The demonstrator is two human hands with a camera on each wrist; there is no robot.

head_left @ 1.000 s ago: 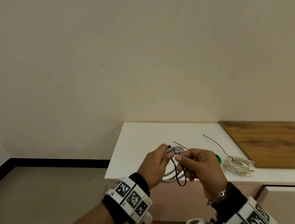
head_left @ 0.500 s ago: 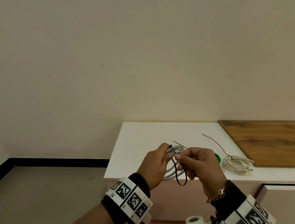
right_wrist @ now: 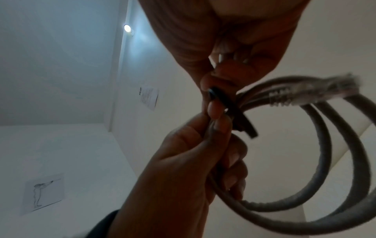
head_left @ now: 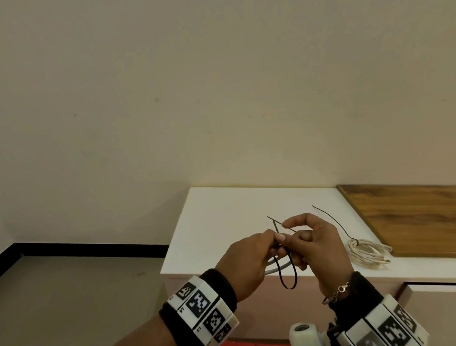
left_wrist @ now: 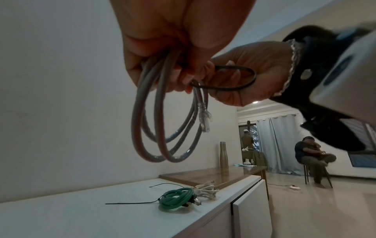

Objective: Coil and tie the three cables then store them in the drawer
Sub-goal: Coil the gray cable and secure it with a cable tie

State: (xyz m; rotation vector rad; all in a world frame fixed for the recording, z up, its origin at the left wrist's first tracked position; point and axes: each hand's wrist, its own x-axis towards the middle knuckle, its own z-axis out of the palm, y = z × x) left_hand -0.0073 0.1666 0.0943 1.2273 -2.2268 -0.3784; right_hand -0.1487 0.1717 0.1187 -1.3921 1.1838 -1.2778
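Note:
My left hand grips a coiled grey cable in front of the white cabinet top; its loops hang down with a clear plug among them. A black zip tie loops round the bundle. My right hand pinches the tie beside the left thumb, index finger raised. In the right wrist view the tie runs between the fingertips of both hands. A tied green cable and a tied white cable lie on the cabinet, each with a long tie tail.
A wooden panel covers the cabinet top on the right. Below it a white front panel stands slightly ajar. A wall rises just behind the cabinet. A person sits on a chair far across the room.
My right index finger has lifted and straightened above the pinch. The tie's loop hangs lower beneath the hands. The left hand keeps its hold on the grey coil.

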